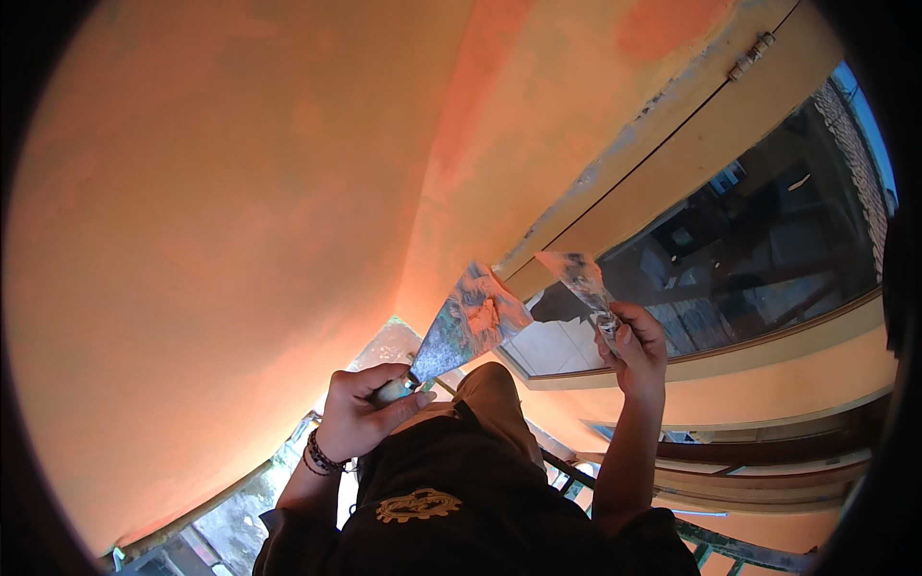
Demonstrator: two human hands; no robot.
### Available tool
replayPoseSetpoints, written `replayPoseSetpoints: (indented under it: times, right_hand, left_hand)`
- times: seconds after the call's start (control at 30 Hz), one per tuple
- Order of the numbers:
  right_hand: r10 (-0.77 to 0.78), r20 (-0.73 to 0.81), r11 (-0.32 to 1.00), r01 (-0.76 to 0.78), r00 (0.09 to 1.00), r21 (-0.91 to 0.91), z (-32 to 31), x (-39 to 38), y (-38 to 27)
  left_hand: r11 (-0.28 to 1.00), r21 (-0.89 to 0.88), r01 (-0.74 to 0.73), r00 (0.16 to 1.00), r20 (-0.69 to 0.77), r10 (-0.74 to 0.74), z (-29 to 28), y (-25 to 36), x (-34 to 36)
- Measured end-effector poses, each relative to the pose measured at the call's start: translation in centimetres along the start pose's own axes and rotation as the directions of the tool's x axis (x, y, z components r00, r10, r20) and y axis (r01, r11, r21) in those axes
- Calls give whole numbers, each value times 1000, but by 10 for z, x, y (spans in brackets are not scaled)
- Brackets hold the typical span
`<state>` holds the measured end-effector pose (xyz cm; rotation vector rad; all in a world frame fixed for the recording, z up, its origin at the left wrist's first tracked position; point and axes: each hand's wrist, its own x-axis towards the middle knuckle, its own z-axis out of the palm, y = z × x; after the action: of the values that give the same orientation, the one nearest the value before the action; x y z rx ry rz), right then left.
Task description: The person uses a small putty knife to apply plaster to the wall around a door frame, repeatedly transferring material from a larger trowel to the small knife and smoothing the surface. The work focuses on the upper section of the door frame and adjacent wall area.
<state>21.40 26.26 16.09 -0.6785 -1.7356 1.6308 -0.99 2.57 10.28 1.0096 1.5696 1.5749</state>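
Observation:
My left hand (370, 408) is closed round the handle of a wide putty knife (461, 322), its metal blade pointing up and to the right. On that blade sits a lump of orange-pink filler (486, 315), with smears of it around. My right hand (634, 348) grips a second, narrower scraper (579, 276) by its handle, blade tilted up and left. This blade is also smeared with filler. The two blades are close to each other, and I cannot tell whether they touch. Both are held in front of my body, before the corner of an orange wall (240, 211).
At right is a window with dark glass (730, 259) in an orange frame, with a metal hinge (752, 56) at the upper right. Darker patches (480, 86) mark the wall beside it. Green railing (740, 552) runs low behind me; outdoor ground (240, 514) shows at lower left.

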Motion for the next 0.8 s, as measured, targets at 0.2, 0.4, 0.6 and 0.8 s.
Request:
replayPoseSetpoints:
  times: [0.2,0.4,0.6,0.8]
  right_hand:
    - [-312,199,947,286,929,149,13,32,38]
    - [-351,311,926,277,884,258,14,43,50]
    - [-283,444,957,279,850,75,-9,48,19]
    - [-330,411,926,376,850,-33,-28,46,3]
  left_hand:
    - [966,-256,49,987,159,-8,-1,3,-3]
    - [957,-284,62,970,243,9,-4,-1,-7]
    - [960,-279,22,968,247,50,-9,-12,-14]
    - [952,-305,35,968,248,44,-17,-3,-15]
